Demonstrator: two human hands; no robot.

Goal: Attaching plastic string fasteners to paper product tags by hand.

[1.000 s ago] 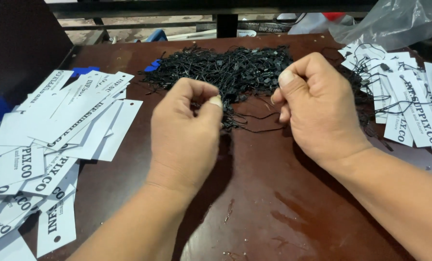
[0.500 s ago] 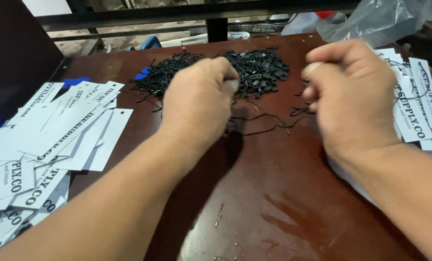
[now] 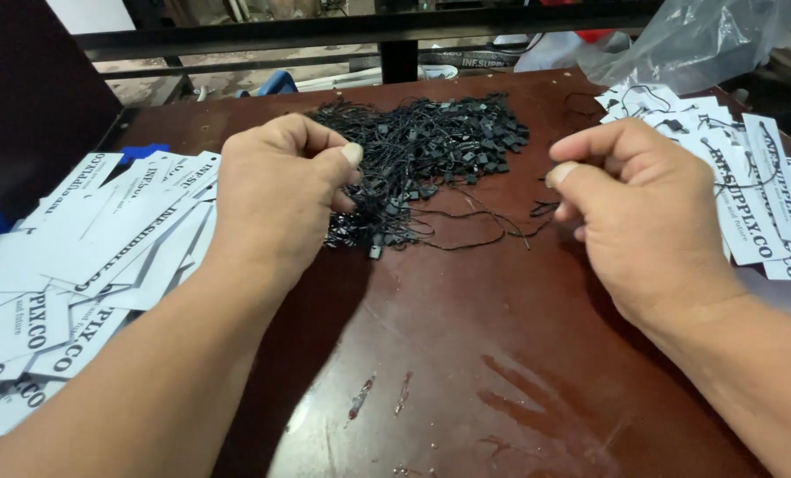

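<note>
Head view, looking down: a dark reddish-brown wooden table [image 3: 466,354] carries a tangled heap of thin black string fasteners with small square locks [image 3: 431,150]. The left hand [image 3: 276,199] rests at the heap's near left edge, its grip pinched shut on strands from it. The right hand [image 3: 634,208] hovers apart to the right, thumb and forefinger pinched closed, seemingly on a loose black strand [image 3: 479,232]. Plain white paper tags [image 3: 85,257] lie piled left; strung white tags [image 3: 749,190] lie right, fewer, so most work seems left.
</note>
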